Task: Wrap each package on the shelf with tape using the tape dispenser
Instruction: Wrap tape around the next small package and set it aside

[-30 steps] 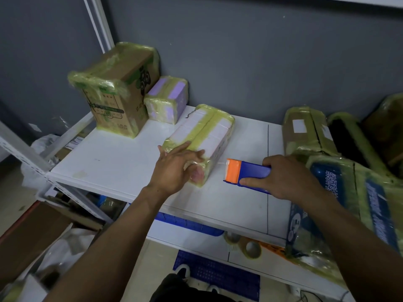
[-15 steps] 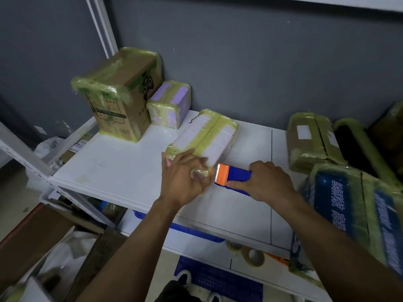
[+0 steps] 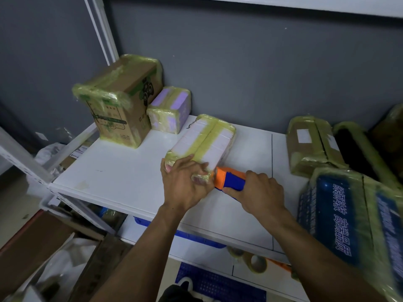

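While my left hand [image 3: 185, 184] lies over the near end of the white package [image 3: 202, 141], fingers fairly straight and pointing right, my right hand [image 3: 259, 192] has its fingers wrapped round the blue tape dispenser [image 3: 229, 180]. Its orange head sits right at the package's near right corner, just past my left fingertips. The package lies mid-shelf, long axis running away from me toward the grey wall, angled a bit right. So I reckon the next pull follows that axis or rounds the near end, and the right hand owns it. The shelf [image 3: 122, 171] is smooth white board with open space to the left. The right is tighter, with a blue package [image 3: 340, 216] close by my forearm.
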Demonstrator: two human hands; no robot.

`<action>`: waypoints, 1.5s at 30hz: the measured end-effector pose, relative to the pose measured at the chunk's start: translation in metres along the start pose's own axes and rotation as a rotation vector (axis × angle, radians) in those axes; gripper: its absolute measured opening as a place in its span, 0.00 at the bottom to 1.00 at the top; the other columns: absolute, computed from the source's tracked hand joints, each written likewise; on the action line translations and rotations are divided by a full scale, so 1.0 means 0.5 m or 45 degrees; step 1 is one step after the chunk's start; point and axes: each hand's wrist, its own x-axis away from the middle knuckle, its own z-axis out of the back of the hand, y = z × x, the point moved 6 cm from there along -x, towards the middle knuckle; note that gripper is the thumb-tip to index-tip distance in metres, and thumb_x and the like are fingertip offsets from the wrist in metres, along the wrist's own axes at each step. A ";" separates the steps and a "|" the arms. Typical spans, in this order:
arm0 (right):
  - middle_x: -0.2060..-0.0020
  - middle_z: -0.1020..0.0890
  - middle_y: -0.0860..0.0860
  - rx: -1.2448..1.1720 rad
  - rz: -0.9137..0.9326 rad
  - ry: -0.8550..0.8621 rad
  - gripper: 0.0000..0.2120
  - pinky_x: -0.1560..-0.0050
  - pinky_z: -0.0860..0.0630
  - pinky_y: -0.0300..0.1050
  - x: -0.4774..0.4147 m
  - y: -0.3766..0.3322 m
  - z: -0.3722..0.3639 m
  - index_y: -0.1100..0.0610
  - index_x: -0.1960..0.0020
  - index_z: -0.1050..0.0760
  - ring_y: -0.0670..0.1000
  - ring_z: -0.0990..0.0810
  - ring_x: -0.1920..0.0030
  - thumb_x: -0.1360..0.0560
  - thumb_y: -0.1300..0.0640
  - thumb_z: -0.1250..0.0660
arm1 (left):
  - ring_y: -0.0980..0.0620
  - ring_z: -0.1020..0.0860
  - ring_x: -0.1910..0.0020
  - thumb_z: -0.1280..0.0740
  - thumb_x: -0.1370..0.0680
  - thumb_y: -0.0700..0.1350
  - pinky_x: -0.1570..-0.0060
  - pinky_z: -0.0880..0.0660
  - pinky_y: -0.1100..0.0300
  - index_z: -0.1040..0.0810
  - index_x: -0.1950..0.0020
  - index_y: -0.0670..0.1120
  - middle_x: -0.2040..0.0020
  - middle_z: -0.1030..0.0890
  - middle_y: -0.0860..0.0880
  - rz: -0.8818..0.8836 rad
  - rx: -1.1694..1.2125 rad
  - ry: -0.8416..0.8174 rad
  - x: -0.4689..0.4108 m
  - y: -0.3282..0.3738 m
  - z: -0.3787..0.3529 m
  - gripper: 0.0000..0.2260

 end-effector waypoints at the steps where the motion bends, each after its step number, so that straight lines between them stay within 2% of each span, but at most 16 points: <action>1: 0.45 0.19 0.53 0.013 0.006 0.025 0.35 0.55 0.31 0.44 0.001 -0.002 0.002 0.53 0.42 0.26 0.55 0.19 0.46 0.29 0.22 0.37 | 0.55 0.22 0.38 0.23 0.36 0.58 0.27 0.59 0.64 0.14 0.53 0.55 0.55 0.15 0.59 -0.001 0.000 0.007 -0.001 0.002 0.002 0.14; 5: 0.46 0.19 0.53 0.054 -0.012 0.041 0.35 0.56 0.30 0.44 -0.005 -0.005 0.004 0.54 0.42 0.26 0.55 0.19 0.46 0.28 0.23 0.39 | 0.56 0.23 0.36 0.26 0.35 0.63 0.26 0.59 0.62 0.15 0.53 0.57 0.53 0.16 0.61 0.034 -0.008 -0.006 -0.002 0.001 -0.002 0.15; 9: 0.46 0.18 0.54 -0.039 -0.115 0.015 0.33 0.56 0.27 0.46 -0.029 0.015 -0.009 0.56 0.46 0.26 0.56 0.18 0.47 0.26 0.25 0.39 | 0.56 0.22 0.38 0.31 0.35 0.64 0.29 0.40 0.42 0.15 0.56 0.56 0.54 0.16 0.61 0.043 -0.023 -0.017 0.005 0.008 -0.007 0.16; 12: 0.48 0.18 0.54 -0.114 -0.134 0.014 0.32 0.58 0.28 0.45 -0.042 0.024 -0.013 0.55 0.48 0.29 0.56 0.18 0.48 0.26 0.25 0.38 | 0.55 0.21 0.40 0.26 0.35 0.63 0.30 0.39 0.44 0.19 0.56 0.55 0.53 0.17 0.60 0.053 -0.046 0.012 0.000 0.006 -0.007 0.15; 14: 0.49 0.19 0.53 -0.158 -0.139 0.005 0.32 0.59 0.28 0.44 -0.046 0.026 -0.018 0.55 0.48 0.28 0.55 0.18 0.49 0.26 0.25 0.37 | 0.52 0.24 0.38 0.26 0.35 0.69 0.29 0.40 0.41 0.21 0.49 0.54 0.46 0.19 0.57 0.122 -0.118 -0.049 -0.007 -0.002 -0.020 0.24; 16: 0.53 0.20 0.52 -0.224 -0.158 0.000 0.32 0.60 0.26 0.44 -0.050 0.031 -0.025 0.55 0.49 0.28 0.54 0.19 0.53 0.27 0.25 0.37 | 0.46 0.31 0.29 0.29 0.37 0.75 0.27 0.41 0.36 0.25 0.37 0.52 0.32 0.25 0.50 0.188 -0.209 -0.116 -0.011 -0.005 -0.035 0.37; 18: 0.55 0.20 0.51 -0.280 -0.183 -0.010 0.32 0.61 0.24 0.44 -0.053 0.038 -0.031 0.55 0.51 0.28 0.53 0.19 0.56 0.28 0.24 0.37 | 0.38 0.43 0.21 0.32 0.35 0.77 0.25 0.45 0.37 0.31 0.27 0.52 0.21 0.38 0.44 0.255 -0.257 -0.123 -0.011 -0.011 -0.042 0.44; 20: 0.56 0.20 0.50 -0.354 -0.209 -0.012 0.32 0.60 0.21 0.46 -0.052 0.048 -0.040 0.54 0.51 0.27 0.52 0.18 0.57 0.29 0.23 0.37 | 0.36 0.51 0.19 0.36 0.33 0.77 0.24 0.48 0.39 0.35 0.23 0.52 0.18 0.43 0.44 0.311 -0.298 -0.152 -0.009 -0.021 -0.045 0.45; 26: 0.62 0.19 0.49 -0.602 -0.239 0.002 0.32 0.62 0.20 0.45 -0.055 0.068 -0.041 0.53 0.54 0.27 0.49 0.18 0.62 0.31 0.22 0.38 | 0.36 0.56 0.20 0.44 0.33 0.74 0.22 0.55 0.39 0.41 0.20 0.53 0.18 0.44 0.46 0.387 -0.345 -0.299 -0.015 -0.027 -0.048 0.45; 28: 0.64 0.19 0.49 -0.697 -0.236 0.021 0.32 0.62 0.21 0.44 -0.058 0.070 -0.031 0.54 0.56 0.27 0.49 0.18 0.63 0.32 0.23 0.39 | 0.35 0.58 0.20 0.42 0.33 0.73 0.23 0.57 0.38 0.42 0.20 0.52 0.18 0.45 0.46 0.393 -0.322 -0.323 -0.018 -0.022 -0.050 0.45; 32: 0.61 0.18 0.49 -0.876 -0.250 0.056 0.35 0.62 0.22 0.43 -0.054 0.074 -0.015 0.54 0.52 0.25 0.49 0.17 0.60 0.36 0.22 0.40 | 0.36 0.64 0.20 0.38 0.31 0.73 0.24 0.58 0.33 0.46 0.19 0.51 0.17 0.50 0.45 0.383 -0.364 -0.386 -0.014 -0.010 -0.057 0.47; 34: 0.61 0.18 0.50 -0.923 -0.235 0.086 0.35 0.62 0.21 0.44 -0.056 0.065 -0.005 0.54 0.53 0.24 0.50 0.16 0.61 0.36 0.22 0.40 | 0.37 0.63 0.20 0.37 0.31 0.75 0.24 0.57 0.35 0.45 0.19 0.51 0.17 0.50 0.45 0.392 -0.357 -0.388 -0.012 -0.006 -0.059 0.48; 36: 0.64 0.18 0.51 -0.941 -0.215 0.112 0.36 0.62 0.19 0.46 -0.060 0.053 0.003 0.55 0.56 0.24 0.51 0.16 0.64 0.36 0.21 0.40 | 0.37 0.61 0.19 0.34 0.30 0.71 0.23 0.55 0.35 0.43 0.19 0.50 0.17 0.49 0.45 0.400 -0.326 -0.371 -0.012 -0.003 -0.057 0.46; 40: 0.66 0.17 0.51 -0.986 -0.194 0.138 0.35 0.58 0.17 0.50 -0.064 0.035 0.010 0.56 0.59 0.23 0.51 0.16 0.65 0.35 0.23 0.38 | 0.38 0.62 0.19 0.30 0.30 0.60 0.21 0.53 0.40 0.41 0.19 0.48 0.17 0.49 0.45 0.373 -0.242 -0.409 -0.024 -0.006 -0.061 0.43; 42: 0.66 0.17 0.51 -1.007 -0.168 0.146 0.35 0.57 0.16 0.51 -0.064 0.026 0.013 0.56 0.59 0.23 0.51 0.16 0.65 0.35 0.22 0.38 | 0.39 0.63 0.19 0.29 0.29 0.58 0.20 0.54 0.42 0.42 0.19 0.48 0.16 0.50 0.46 0.345 -0.207 -0.435 -0.024 -0.011 -0.062 0.43; 45: 0.65 0.17 0.50 -1.015 -0.146 0.153 0.33 0.56 0.16 0.52 -0.069 0.020 0.018 0.54 0.58 0.24 0.50 0.16 0.64 0.36 0.22 0.38 | 0.39 0.64 0.19 0.31 0.29 0.59 0.21 0.62 0.47 0.44 0.18 0.49 0.16 0.53 0.46 0.300 -0.226 -0.468 -0.031 -0.024 -0.066 0.43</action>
